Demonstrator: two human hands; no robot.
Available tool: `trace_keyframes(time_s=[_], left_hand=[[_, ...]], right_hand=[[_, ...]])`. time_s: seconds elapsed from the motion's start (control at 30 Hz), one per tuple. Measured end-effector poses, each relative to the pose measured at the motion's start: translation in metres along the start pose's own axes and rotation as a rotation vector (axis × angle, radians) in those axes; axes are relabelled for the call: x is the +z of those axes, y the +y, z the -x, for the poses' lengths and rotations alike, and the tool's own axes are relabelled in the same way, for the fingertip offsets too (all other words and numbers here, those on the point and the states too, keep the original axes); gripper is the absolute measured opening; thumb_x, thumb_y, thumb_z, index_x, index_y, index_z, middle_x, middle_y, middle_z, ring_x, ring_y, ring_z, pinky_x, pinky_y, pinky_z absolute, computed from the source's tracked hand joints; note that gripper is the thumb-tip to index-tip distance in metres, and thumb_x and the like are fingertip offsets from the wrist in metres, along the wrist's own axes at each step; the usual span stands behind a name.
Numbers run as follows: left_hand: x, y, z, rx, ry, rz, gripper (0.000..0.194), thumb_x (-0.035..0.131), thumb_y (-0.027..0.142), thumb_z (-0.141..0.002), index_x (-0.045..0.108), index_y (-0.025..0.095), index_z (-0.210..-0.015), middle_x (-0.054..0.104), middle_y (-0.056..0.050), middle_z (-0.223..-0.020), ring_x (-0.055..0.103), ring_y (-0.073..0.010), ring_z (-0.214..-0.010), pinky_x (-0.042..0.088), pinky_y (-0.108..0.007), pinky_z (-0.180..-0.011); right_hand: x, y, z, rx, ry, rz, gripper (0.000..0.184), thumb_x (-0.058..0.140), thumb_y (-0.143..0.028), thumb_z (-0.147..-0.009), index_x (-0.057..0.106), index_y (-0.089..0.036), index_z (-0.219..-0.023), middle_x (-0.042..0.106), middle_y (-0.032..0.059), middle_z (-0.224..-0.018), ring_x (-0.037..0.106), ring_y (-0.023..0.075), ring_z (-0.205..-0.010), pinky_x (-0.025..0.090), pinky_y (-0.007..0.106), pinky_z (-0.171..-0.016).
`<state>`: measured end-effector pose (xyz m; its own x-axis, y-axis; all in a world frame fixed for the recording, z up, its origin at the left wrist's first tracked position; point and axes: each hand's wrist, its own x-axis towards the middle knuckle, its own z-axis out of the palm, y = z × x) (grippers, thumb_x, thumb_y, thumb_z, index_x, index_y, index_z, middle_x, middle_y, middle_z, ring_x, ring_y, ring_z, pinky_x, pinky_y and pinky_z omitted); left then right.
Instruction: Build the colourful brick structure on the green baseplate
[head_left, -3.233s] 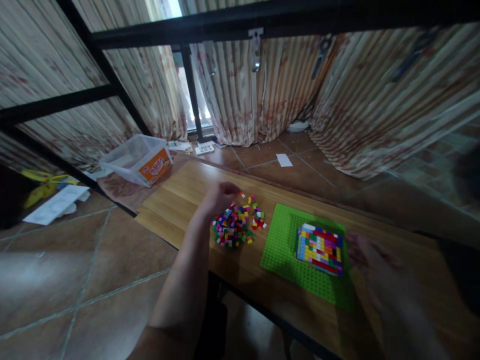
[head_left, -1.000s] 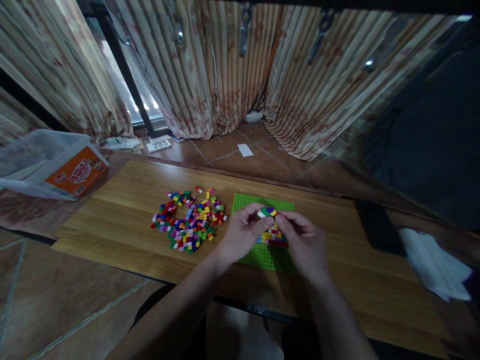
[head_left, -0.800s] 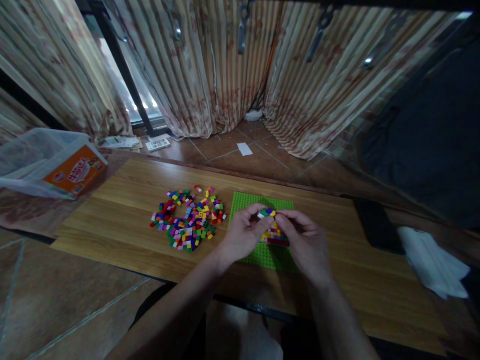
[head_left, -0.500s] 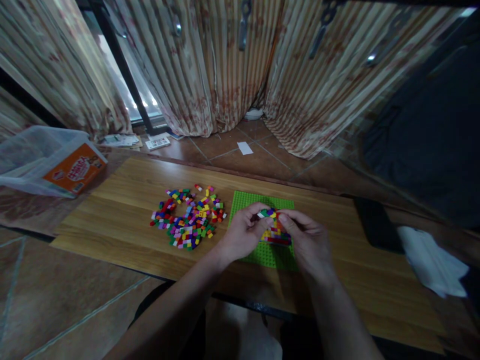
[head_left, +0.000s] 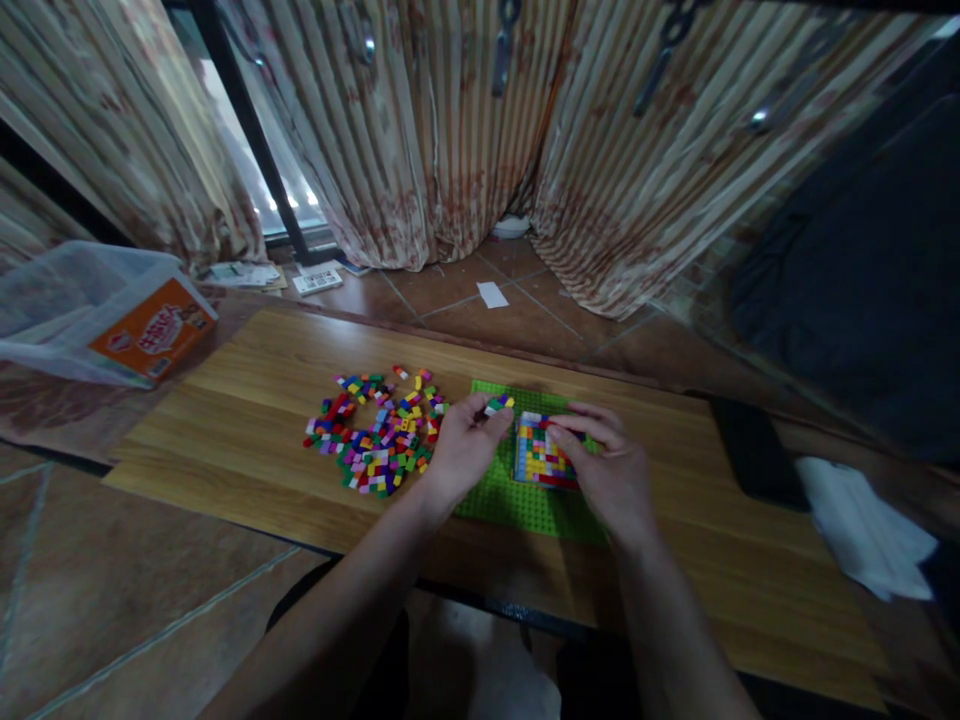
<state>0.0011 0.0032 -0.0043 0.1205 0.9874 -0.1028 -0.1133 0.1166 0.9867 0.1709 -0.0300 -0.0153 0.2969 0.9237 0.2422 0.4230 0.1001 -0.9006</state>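
We face long cream-and-rust striped fabric curtains [head_left: 450, 140], hanging from eleven to one o'clock in our view. Below them stretches a long brown wooden table [head_left: 240, 400]. At nine o'clock, beyond the table's end, sits a clear plastic box with an orange printed front [head_left: 154, 332]. At five o'clock, on the table, lies a square lime-green studded plastic baseplate [head_left: 495, 500]. We see a crumpled white sheet of cloth or paper [head_left: 862, 520] near four o'clock, with a flat black slab [head_left: 757, 450] just beside it. Between seven and eight o'clock spreads a loose pile of multicoloured plastic bricks [head_left: 386, 440]. Our right hand [head_left: 611, 475] comes in from the block's four o'clock side, thumb and fingers bent over its edge; we cannot tell whether they pinch a brick. Our left hand [head_left: 465, 450], between pile and block, grasps a few small green, white and yellow bricks [head_left: 499, 404] at the block's ten o'clock. The low rectangular multicoloured brick block [head_left: 540, 455] rests on the baseplate.
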Motion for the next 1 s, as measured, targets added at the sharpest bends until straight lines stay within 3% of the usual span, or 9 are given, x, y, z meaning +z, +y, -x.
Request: trace_keyframes(time_s=[0.4, 0.73, 1.0], left_hand=[[-0.001, -0.014, -0.002, -0.022, -0.025, -0.021, 0.021, 0.065, 0.03, -0.077, 0.054, 0.016, -0.065, 0.048, 0.005, -0.059, 0.042, -0.0077, -0.055, 0.032, -0.02, -0.052], [0.001, -0.023, -0.002, -0.037, -0.056, -0.132, 0.016, 0.062, 0.029, -0.079, 0.058, 0.015, -0.071, 0.051, 0.003, -0.063, 0.049, -0.01, -0.058, 0.038, -0.022, -0.055], [0.0, -0.021, 0.001, -0.032, -0.05, -0.183, 0.017, 0.061, 0.028, -0.079, 0.057, 0.016, -0.068, 0.05, 0.004, -0.06, 0.048, -0.0096, -0.057, 0.034, -0.021, -0.052]], right_hand=[[0.015, 0.012, -0.008, 0.002, -0.041, 0.027, 0.014, 0.073, -0.038, -0.075, 0.078, -0.027, -0.079, 0.068, 0.0068, -0.107, 0.062, 0.0251, -0.108, 0.046, 0.044, -0.097], [0.017, 0.006, -0.01, 0.135, -0.055, -0.087, 0.014, 0.075, -0.037, -0.07, 0.076, -0.024, -0.074, 0.073, 0.0021, -0.086, 0.066, 0.0184, -0.078, 0.051, 0.033, -0.075], [0.019, 0.003, -0.011, 0.203, -0.045, -0.117, 0.018, 0.078, -0.039, -0.065, 0.076, -0.022, -0.072, 0.073, 0.0024, -0.079, 0.066, 0.0187, -0.074, 0.052, 0.034, -0.073]])
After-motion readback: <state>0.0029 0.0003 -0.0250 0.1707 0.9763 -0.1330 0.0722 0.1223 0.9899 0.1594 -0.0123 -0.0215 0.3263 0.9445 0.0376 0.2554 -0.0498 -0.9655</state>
